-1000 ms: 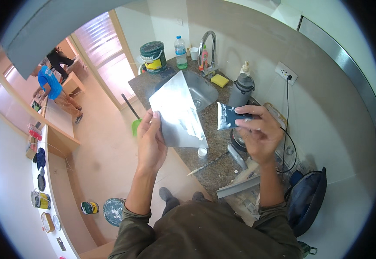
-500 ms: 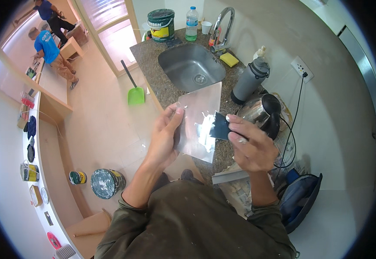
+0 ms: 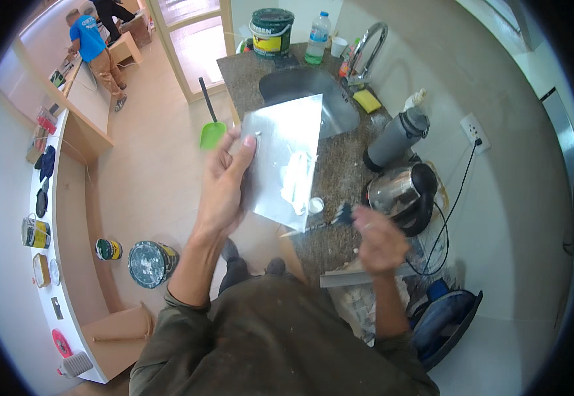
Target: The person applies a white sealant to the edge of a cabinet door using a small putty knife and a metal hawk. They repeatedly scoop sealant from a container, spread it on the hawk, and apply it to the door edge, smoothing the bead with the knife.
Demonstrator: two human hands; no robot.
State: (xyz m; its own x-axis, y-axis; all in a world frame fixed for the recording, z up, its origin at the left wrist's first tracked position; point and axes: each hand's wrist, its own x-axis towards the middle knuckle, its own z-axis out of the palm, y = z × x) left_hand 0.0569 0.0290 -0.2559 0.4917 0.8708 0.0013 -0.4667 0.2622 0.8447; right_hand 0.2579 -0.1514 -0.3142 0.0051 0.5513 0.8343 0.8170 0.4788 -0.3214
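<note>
My left hand (image 3: pixel 222 181) is closed on the left edge of a shiny silver plate (image 3: pixel 275 142), its thumb lying on top. White paste (image 3: pixel 295 179) is smeared over the plate's right half, with a small dab near my thumb. Off the plate's lower right corner, my right hand (image 3: pixel 381 239) grips a small dark putty scraper (image 3: pixel 345 214), blurred by motion, with some white along it. Between plate and scraper sits a small round white container (image 3: pixel 315 205) on the stone counter (image 3: pixel 340 158).
Beyond the plate lies a steel sink (image 3: pixel 333 122) with a tap (image 3: pixel 373 49). A grey flask (image 3: pixel 396 140) and an electric kettle (image 3: pixel 399 191) stand to the right, its cord hanging nearby. A lidded bucket (image 3: pixel 152 264) is on the floor; a person (image 3: pixel 92 46) works far left.
My left hand has moved the plate left and tilted it. My right hand has drawn the scraper off the plate, down toward the counter. The small white container has come into view.
</note>
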